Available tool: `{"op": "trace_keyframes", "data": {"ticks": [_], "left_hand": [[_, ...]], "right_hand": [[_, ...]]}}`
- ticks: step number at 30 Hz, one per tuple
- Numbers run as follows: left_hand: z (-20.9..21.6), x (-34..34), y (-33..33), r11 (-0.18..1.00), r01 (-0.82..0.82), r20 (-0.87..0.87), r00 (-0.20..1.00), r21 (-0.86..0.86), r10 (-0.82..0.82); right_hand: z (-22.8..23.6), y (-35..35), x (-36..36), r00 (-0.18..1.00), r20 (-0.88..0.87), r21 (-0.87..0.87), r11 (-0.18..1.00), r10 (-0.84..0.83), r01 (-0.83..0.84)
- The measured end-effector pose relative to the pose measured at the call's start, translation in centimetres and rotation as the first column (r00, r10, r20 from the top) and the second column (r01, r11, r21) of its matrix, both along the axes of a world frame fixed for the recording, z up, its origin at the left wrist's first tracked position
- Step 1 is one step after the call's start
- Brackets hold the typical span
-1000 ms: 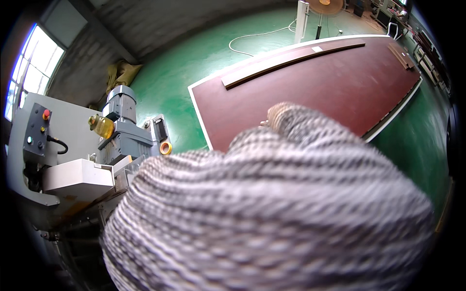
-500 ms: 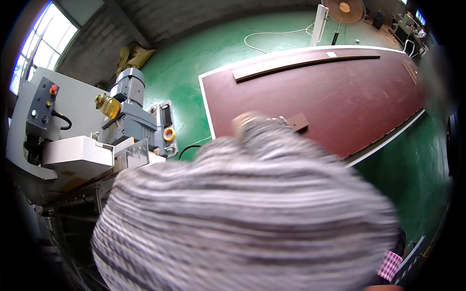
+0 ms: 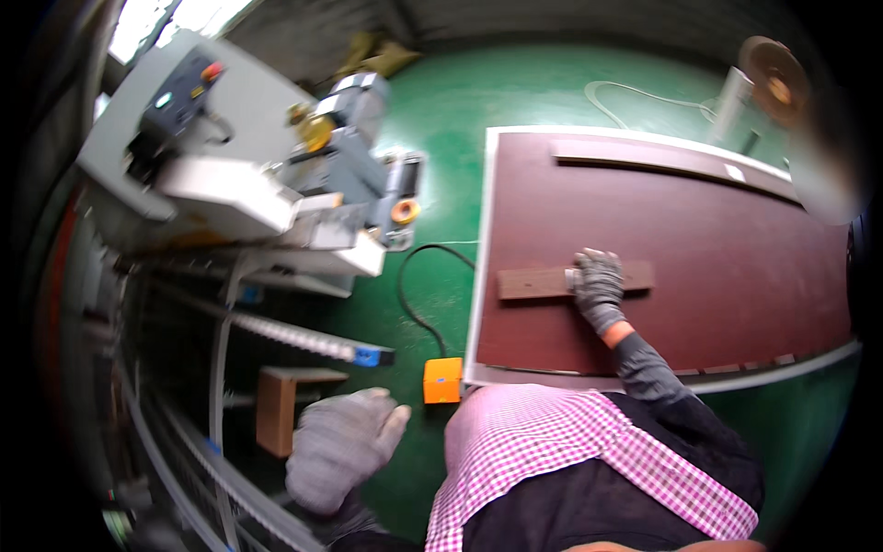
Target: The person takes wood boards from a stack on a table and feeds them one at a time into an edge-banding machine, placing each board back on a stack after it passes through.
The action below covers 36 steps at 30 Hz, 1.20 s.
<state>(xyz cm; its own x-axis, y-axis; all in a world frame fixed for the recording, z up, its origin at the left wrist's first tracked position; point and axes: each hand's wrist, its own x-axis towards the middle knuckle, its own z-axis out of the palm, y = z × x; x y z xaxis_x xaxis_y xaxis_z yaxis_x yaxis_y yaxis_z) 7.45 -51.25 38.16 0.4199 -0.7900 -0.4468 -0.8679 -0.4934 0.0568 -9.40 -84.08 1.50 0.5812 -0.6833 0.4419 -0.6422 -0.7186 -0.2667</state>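
Note:
My right hand [image 3: 598, 283], in a dark grey glove, reaches out over a large dark red board [image 3: 736, 267] and grips a short brown wooden strip [image 3: 529, 282] that lies flat on it. My left hand [image 3: 338, 449], in a light grey knitted glove, hangs low at my left side over the green floor, fingers loosely apart and holding nothing. A pink checked cloth over dark clothing [image 3: 570, 460] fills the lower middle of the view.
A grey machine [image 3: 248, 175] with a control panel and roller rails [image 3: 294, 336] stands at the left. An orange box [image 3: 442, 380] on a black cable sits on the floor by the board's edge. A wooden block [image 3: 276, 409], a long strip [image 3: 671, 158] and a fan [image 3: 771, 78] are nearby.
The knitted glove that covered most of the view has dropped down to the lower left. The view now looks down on the board, with my right hand on the short strip.

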Motion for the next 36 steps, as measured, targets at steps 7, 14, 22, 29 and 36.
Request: {"op": "trace_keyframes", "data": {"ticks": [7,14,22,29,36], "left_hand": [[-14.8,4.0,9.1,0.885,-0.435,-0.445,0.834,-0.167,0.326],[-19.4,8.5,9.2,0.851,-0.478,-0.350,0.852,-0.217,0.390],[-20.4,11.7,9.6,0.852,-0.475,-0.367,0.850,-0.220,0.379],[-18.6,13.5,8.8,0.831,-0.510,-0.331,0.841,-0.223,0.427],[-22.0,17.0,9.4,0.707,-0.449,-0.156,0.884,-0.547,0.441]], "right_hand": [[2.6,1.0,3.1,0.990,-0.139,0.118,0.993,0.006,0.011],[1.2,1.9,5.2,0.993,-0.004,0.037,0.992,0.119,-0.119],[0.9,2.5,5.0,0.997,-0.013,0.047,0.996,0.081,-0.080],[-0.2,2.0,4.4,0.998,-0.005,0.075,0.996,0.058,-0.057],[-0.5,1.8,4.3,0.997,-0.019,0.046,0.997,0.070,-0.069]]}}
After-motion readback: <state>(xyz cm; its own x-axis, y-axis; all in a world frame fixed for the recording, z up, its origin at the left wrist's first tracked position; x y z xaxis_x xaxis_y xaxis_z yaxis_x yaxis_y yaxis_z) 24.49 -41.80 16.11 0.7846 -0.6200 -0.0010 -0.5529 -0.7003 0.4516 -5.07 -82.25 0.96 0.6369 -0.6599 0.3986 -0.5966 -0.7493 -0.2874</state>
